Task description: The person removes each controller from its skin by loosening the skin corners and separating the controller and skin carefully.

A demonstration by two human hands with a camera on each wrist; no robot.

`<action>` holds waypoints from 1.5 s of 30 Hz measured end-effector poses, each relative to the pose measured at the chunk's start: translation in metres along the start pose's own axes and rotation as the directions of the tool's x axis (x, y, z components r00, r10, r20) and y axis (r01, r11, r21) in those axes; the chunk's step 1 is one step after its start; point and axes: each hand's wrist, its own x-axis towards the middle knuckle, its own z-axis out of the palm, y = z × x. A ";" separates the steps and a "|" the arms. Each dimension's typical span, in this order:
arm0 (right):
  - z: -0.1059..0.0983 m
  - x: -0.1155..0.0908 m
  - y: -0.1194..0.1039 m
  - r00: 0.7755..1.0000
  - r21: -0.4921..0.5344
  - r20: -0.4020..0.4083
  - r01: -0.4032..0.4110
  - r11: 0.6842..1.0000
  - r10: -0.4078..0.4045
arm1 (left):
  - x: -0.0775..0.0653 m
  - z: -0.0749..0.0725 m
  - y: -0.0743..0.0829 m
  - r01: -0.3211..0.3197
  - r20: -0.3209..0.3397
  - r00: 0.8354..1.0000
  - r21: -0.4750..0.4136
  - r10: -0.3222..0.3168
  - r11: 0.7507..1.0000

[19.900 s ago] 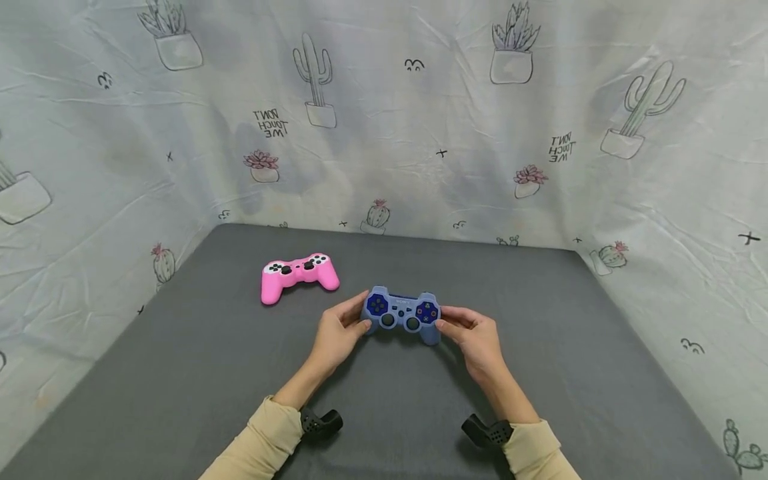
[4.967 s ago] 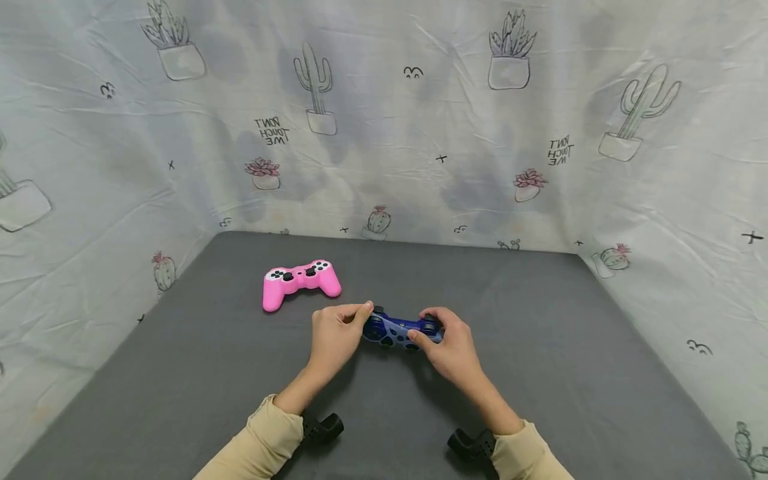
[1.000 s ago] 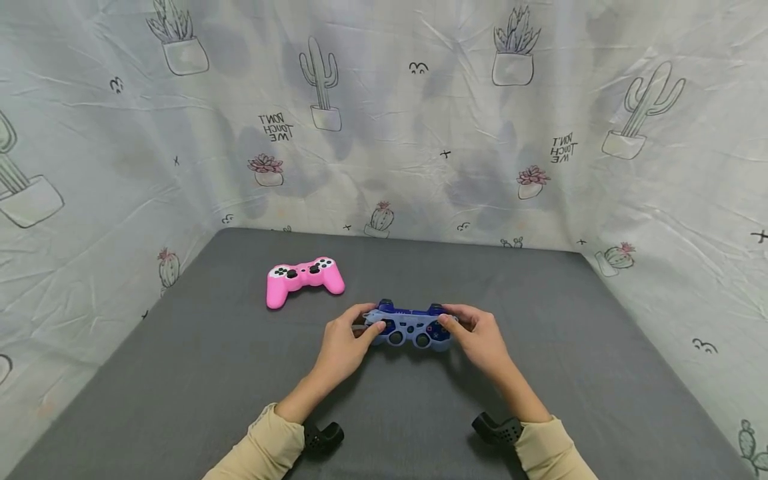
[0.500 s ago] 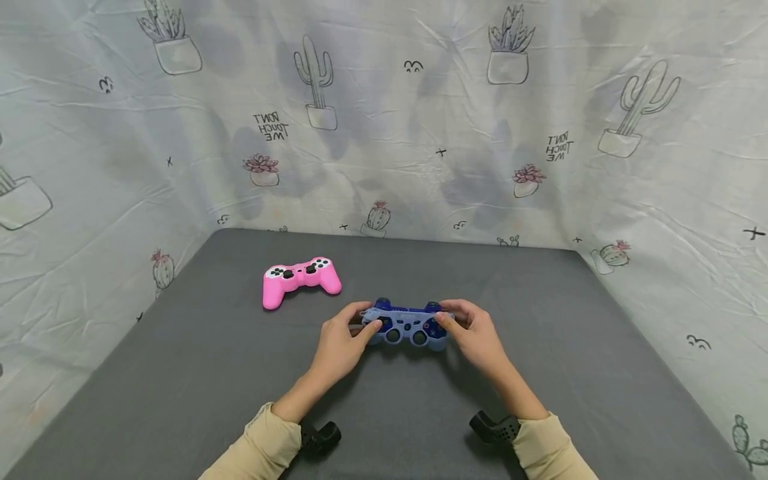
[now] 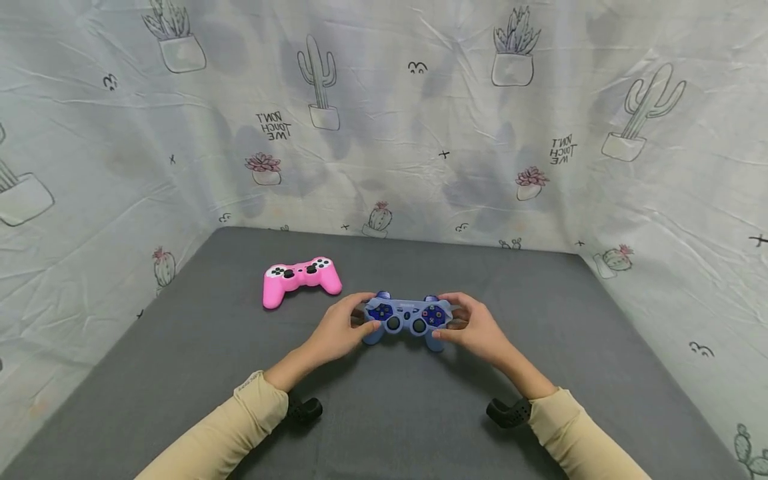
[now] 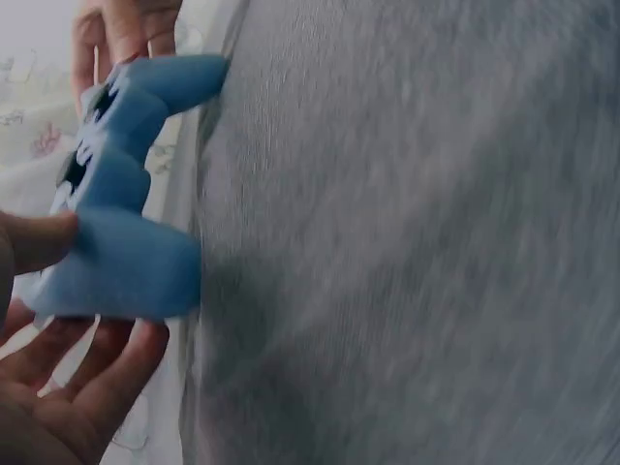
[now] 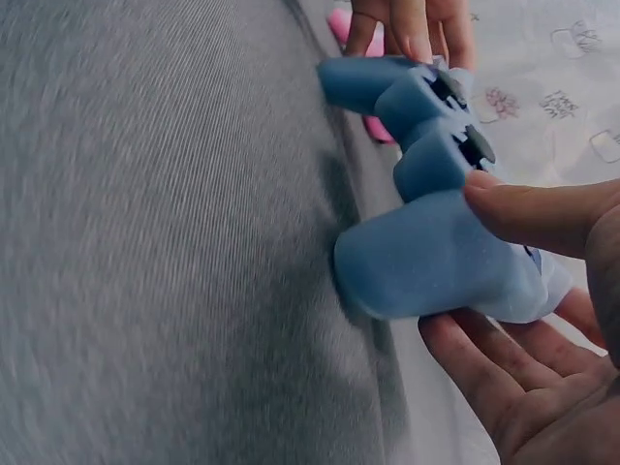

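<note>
A game controller (image 5: 407, 313) with dark blue button areas and a pale blue soft cover is held between both hands, its face tilted up toward the head camera. My left hand (image 5: 337, 332) grips its left end, thumb on the front near the handle and fingers behind. At the right end my right hand (image 5: 480, 330) holds it the same way, thumb by the right handle. The cover (image 7: 426, 257) wraps both handles in the right wrist view. Around the shoulder corners, the cover's edge looks uneven and partly loose. The fingers behind the controller are partly hidden.
A pink game controller (image 5: 302, 281) with white button areas lies on the grey cloth-covered table (image 5: 384, 427), beyond my left hand. A pale curtain (image 5: 384, 133) printed with cacti surrounds the table's back and sides. Black wrist cameras (image 5: 305, 409) hang below the sleeves.
Five seconds ago the left fingers pinched the blue controller's upper left corner. Over the last second it tipped back, showing its face and both handles, while both thumbs slid lower and the forearms spread outward.
</note>
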 end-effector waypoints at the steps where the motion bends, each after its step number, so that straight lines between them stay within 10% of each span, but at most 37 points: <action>1: -0.001 0.000 0.001 1.000 -0.020 0.004 0.003 1.000 -0.002 | 0.001 -0.001 -0.001 0.008 0.018 1.000 -0.005 -0.008 1.000; 18: -0.002 0.018 0.014 0.997 -0.279 0.038 -0.047 0.959 0.060 | 0.028 -0.007 -0.017 0.020 0.240 0.971 -0.013 -0.016 1.000; 34: -0.010 0.047 0.020 0.955 -0.032 0.037 -0.294 0.955 0.295 | 0.055 -0.019 -0.031 0.290 0.415 0.895 -0.254 -0.167 0.923; 45: -0.009 0.053 0.021 0.953 0.038 0.057 -0.300 0.953 0.297 | 0.061 -0.023 -0.036 0.324 0.481 0.860 -0.259 -0.170 0.910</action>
